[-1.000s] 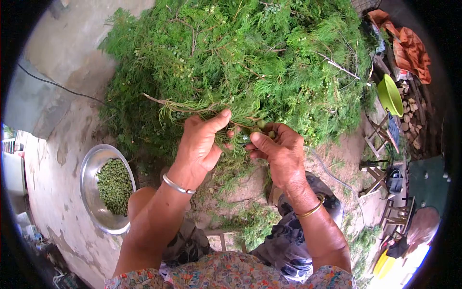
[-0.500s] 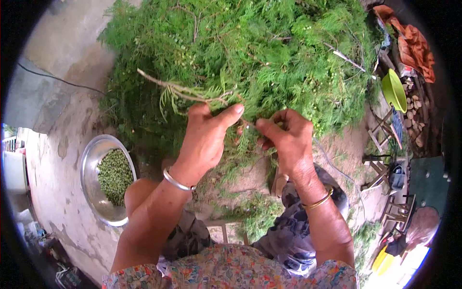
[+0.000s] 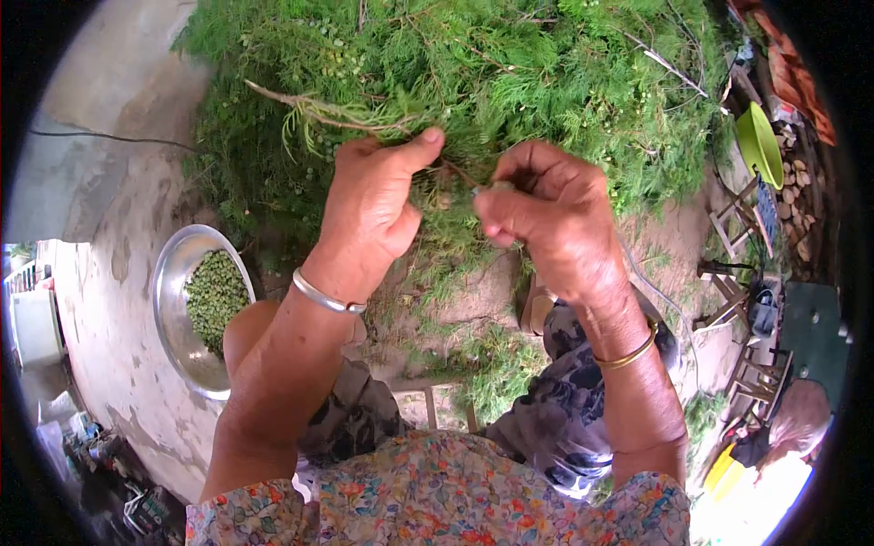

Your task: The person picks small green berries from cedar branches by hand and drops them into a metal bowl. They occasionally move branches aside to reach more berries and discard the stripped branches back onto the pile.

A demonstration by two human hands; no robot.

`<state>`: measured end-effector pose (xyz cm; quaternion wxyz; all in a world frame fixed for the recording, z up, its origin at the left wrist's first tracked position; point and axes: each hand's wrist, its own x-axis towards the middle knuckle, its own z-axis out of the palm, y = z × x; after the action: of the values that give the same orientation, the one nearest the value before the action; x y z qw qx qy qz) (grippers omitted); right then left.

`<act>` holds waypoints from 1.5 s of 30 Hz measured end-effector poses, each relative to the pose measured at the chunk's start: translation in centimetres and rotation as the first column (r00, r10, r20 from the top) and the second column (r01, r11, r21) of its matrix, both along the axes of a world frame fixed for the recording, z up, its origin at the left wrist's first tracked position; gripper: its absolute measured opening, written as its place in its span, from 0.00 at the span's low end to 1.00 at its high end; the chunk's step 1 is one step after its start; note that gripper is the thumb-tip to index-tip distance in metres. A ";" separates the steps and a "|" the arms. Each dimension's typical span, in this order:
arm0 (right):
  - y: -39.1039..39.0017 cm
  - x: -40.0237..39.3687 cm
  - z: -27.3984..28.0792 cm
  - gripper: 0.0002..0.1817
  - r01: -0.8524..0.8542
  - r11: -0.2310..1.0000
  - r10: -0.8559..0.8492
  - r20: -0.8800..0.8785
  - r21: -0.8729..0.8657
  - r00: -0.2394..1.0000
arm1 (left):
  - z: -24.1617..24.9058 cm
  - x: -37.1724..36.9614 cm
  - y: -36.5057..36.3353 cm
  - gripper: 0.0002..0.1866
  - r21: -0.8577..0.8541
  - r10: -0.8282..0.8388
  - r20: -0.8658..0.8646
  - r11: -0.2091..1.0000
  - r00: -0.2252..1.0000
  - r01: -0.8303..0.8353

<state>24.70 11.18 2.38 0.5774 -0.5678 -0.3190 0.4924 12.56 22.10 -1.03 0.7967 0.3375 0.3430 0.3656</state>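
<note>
My left hand [image 3: 375, 196] is closed around a thin evergreen branch [image 3: 314, 107], whose bare brown stem sticks out to the upper left. From the thumb side a reddish twig of that branch runs toward my right hand [image 3: 546, 205]. Thumb and forefinger of the right hand are pinched together at the twig's end, where a small pale-green bit shows; its kind is mostly hidden by the fingers. Beyond both hands rises a large heap of green conifer branches [image 3: 546, 82] with small pale cones among the leaves.
A metal basin [image 3: 167, 300] with small green cones [image 3: 217, 296] stands to the left of my knee. On the right are a yellow-green bowl [image 3: 760, 146], wooden stools [image 3: 728, 300], stacked firewood [image 3: 797, 196] and a cable [image 3: 669, 300]. Another person's head [image 3: 801, 414] shows at lower right.
Both hands appear higher in view. My right hand has turned, its fingers now pinched nearer the twig's end. The branch stays in my left hand.
</note>
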 end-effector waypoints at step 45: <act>-9.1 9.9 1.7 0.10 0.229 0.972 -0.233 -0.422 -0.060 0.876 | -28.8 -8.5 -22.5 0.13 -0.670 -0.258 -0.647 -0.256 -0.717 0.697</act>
<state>34.64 2.10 4.09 0.6852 -0.4828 -0.1131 0.5335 4.02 -0.45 -29.86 0.2780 0.7259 0.1898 -0.5997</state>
